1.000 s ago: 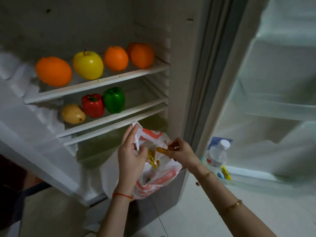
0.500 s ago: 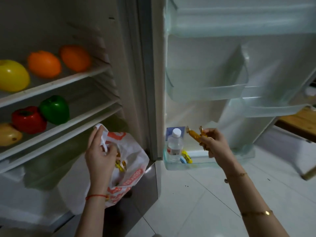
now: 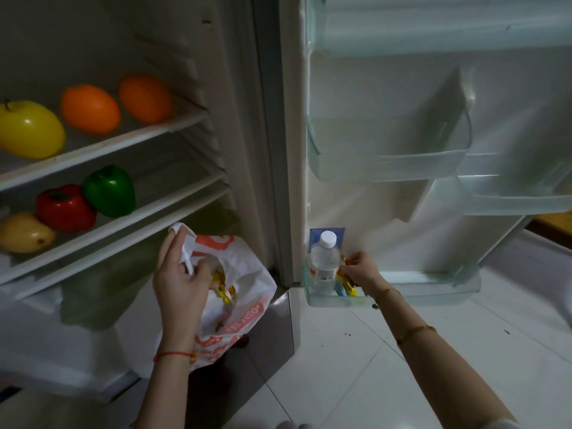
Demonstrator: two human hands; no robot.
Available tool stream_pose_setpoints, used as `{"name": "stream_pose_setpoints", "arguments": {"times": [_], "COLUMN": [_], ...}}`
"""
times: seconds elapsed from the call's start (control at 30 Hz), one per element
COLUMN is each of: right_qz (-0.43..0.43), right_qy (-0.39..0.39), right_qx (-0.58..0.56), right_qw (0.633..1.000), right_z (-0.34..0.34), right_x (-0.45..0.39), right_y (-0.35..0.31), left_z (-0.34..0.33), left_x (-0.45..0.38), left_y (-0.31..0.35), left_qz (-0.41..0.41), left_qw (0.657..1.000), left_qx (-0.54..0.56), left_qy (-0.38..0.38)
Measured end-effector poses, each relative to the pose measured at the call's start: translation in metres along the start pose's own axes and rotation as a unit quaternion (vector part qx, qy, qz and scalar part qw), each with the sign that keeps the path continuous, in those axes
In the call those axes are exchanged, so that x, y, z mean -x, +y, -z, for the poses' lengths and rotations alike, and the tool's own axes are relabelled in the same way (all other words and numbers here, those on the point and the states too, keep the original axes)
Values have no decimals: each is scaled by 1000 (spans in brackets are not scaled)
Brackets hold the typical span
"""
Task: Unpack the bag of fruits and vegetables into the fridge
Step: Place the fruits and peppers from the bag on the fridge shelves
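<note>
Right hand [image 3: 360, 270] fingers pinch a small orange-wrapped item down into the clear plastic bottom door bin [image 3: 433, 294], just right of the water bottle [image 3: 323, 261], while the left hand [image 3: 181, 280] grips the white-and-orange plastic bag [image 3: 244, 274] handle, likely keeping its mouth open near the fridge shelves.

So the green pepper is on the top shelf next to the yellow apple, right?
Not quite. The head view shows the green pepper on the lower shelf, beside the red pepper. The yellow apple sits on the top shelf with the oranges.
</note>
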State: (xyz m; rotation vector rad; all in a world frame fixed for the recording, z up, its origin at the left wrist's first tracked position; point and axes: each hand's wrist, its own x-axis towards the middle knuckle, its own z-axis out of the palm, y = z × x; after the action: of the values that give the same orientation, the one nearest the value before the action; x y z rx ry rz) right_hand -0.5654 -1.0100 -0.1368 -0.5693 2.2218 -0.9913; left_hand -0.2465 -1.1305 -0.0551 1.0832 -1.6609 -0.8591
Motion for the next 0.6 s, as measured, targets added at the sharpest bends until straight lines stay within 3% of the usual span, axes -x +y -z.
{"name": "stream_pose_setpoints", "arguments": {"times": [0.37,0.47,0.6], "right_qz": [8,38,120], "right_qy": [-103,-59,51], "right_qx": [100,171,182], "right_qw": [990,983,975], "right_z": [7,18,36], "right_x": [0,5,36], "right_y": [5,-10,-48], "left_z": [13,17,26], "left_x": [8,11,13], "left_y": [8,10,6], "left_qz": [3,2,10], "left_qw": [1000,999,999], "left_qx": [19,32,36], "left_qy": [11,14,26]}}
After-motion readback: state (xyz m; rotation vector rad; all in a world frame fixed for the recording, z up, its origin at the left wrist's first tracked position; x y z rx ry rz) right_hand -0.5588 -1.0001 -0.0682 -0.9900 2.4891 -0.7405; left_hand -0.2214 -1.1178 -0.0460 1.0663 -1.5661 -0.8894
